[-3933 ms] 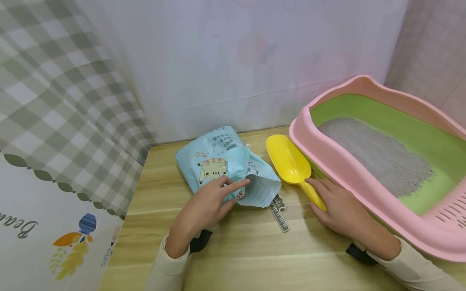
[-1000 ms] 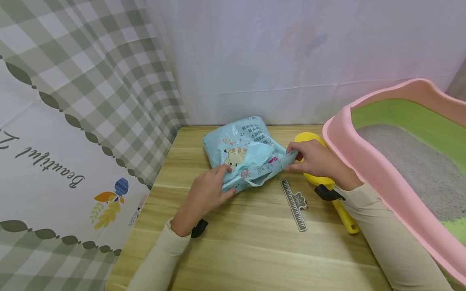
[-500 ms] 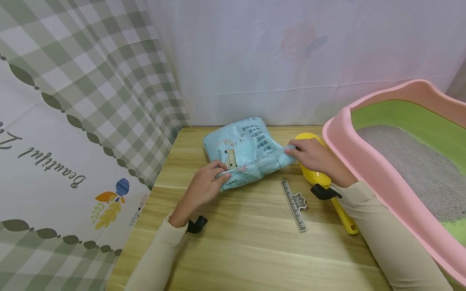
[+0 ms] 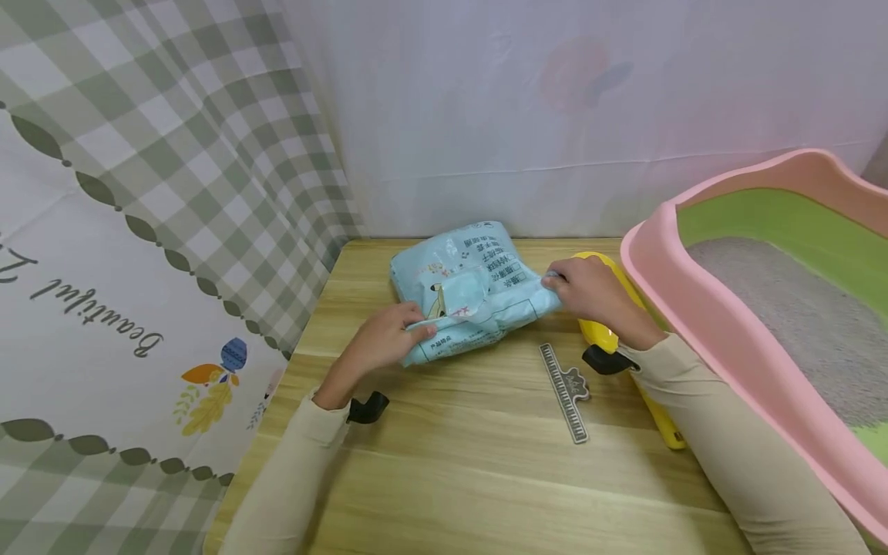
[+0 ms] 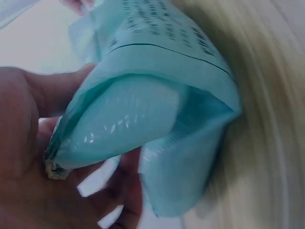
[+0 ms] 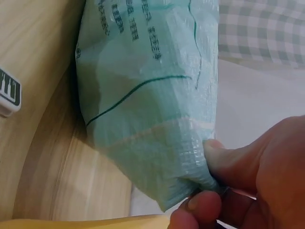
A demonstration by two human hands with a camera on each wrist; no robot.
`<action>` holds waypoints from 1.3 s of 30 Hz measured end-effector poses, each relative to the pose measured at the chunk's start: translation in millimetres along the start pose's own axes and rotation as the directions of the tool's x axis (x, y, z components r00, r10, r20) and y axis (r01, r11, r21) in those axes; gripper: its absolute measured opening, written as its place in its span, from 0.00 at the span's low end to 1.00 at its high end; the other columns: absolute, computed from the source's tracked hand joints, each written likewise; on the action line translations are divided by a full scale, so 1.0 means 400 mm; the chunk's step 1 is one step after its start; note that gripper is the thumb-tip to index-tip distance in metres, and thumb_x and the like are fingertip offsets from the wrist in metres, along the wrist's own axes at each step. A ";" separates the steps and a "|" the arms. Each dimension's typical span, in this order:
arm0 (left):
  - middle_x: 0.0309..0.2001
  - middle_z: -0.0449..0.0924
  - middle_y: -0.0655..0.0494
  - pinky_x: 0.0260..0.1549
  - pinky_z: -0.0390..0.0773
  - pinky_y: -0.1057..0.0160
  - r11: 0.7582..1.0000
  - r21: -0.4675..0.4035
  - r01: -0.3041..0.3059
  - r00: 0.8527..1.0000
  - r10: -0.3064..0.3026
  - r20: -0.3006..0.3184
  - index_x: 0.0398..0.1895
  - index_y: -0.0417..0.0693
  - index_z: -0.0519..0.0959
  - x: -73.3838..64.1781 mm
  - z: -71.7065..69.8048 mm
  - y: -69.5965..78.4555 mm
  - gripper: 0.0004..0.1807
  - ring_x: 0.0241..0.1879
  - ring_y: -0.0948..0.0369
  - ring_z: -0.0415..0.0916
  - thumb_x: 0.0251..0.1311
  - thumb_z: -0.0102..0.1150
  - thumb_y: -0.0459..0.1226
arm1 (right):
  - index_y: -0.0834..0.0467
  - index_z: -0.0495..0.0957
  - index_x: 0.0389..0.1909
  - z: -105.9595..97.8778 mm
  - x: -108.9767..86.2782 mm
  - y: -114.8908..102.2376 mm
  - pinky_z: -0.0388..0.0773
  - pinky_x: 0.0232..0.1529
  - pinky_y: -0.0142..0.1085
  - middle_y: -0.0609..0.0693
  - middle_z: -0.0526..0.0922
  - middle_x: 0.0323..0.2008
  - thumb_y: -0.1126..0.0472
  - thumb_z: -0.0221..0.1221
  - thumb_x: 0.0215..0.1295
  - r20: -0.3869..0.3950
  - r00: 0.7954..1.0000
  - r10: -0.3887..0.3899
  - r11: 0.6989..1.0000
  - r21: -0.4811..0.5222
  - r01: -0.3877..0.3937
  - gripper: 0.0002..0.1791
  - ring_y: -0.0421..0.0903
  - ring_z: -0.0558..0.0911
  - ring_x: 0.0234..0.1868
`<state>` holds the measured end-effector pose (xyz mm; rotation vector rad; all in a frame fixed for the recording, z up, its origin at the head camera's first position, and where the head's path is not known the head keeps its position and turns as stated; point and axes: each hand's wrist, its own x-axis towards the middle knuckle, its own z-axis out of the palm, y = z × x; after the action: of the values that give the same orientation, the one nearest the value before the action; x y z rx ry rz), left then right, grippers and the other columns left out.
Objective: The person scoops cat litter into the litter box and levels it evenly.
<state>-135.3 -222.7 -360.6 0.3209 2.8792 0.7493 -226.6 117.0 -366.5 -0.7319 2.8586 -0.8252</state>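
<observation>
A light-blue printed plastic bag (image 4: pixel 479 270) lies on the wooden table, its top folded over toward the front. My left hand (image 4: pixel 385 335) pinches the left end of the fold between thumb and fingers. At the other end of the fold, my right hand (image 4: pixel 597 289) pinches the bag's right corner. The left wrist view looks into the side of the folded bag (image 5: pixel 152 52), where the plastic layers curl over one another. In the right wrist view, thumb and fingertips squeeze the gathered corner of the bag (image 6: pixel 152 100). The bag's contents are hidden now.
A grey clip (image 4: pixel 565 393) with a piano-key pattern lies in front of the bag. The yellow scoop (image 4: pixel 664 420) is partly under my right forearm. At the right stands a pink litter box (image 4: pixel 721 304) with grey litter (image 4: pixel 791 308). A checked cloth (image 4: pixel 236 139) hangs at left.
My right hand has left the scoop and taken the bag's corner. The bag's open mouth, with grey grains showing earlier, is now folded over. Both hands have just shifted slightly.
</observation>
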 end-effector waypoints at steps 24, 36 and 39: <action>0.48 0.84 0.44 0.44 0.85 0.47 0.858 0.426 -0.287 0.829 0.445 -0.338 0.64 0.40 0.83 0.011 0.131 0.064 0.22 0.42 0.47 0.84 0.70 0.75 0.39 | 0.60 0.88 0.44 0.002 -0.015 0.013 0.76 0.37 0.45 0.49 0.86 0.31 0.66 0.68 0.74 -0.042 0.989 -0.145 0.976 0.158 0.150 0.03 0.48 0.78 0.30; 0.32 0.79 0.58 0.38 0.75 0.58 0.943 -0.257 -0.210 0.976 0.188 -0.108 0.41 0.47 0.88 0.027 0.080 0.048 0.07 0.33 0.60 0.73 0.78 0.64 0.37 | 0.57 0.86 0.45 -0.003 -0.041 0.031 0.70 0.36 0.43 0.49 0.80 0.27 0.69 0.68 0.73 -0.149 0.980 -0.131 0.967 0.198 0.160 0.06 0.49 0.73 0.29; 0.33 0.78 0.59 0.39 0.74 0.58 0.935 -0.285 -0.212 0.977 0.201 -0.066 0.41 0.48 0.86 0.024 0.077 0.039 0.06 0.34 0.60 0.73 0.79 0.63 0.37 | 0.57 0.84 0.58 -0.013 -0.044 0.036 0.69 0.36 0.44 0.49 0.76 0.27 0.70 0.67 0.74 -0.102 0.983 -0.151 0.965 0.200 0.169 0.15 0.49 0.71 0.28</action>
<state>-135.8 -192.7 -380.2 0.5813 2.7393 1.2097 -218.3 138.4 -370.5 -0.9291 2.7539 -1.1848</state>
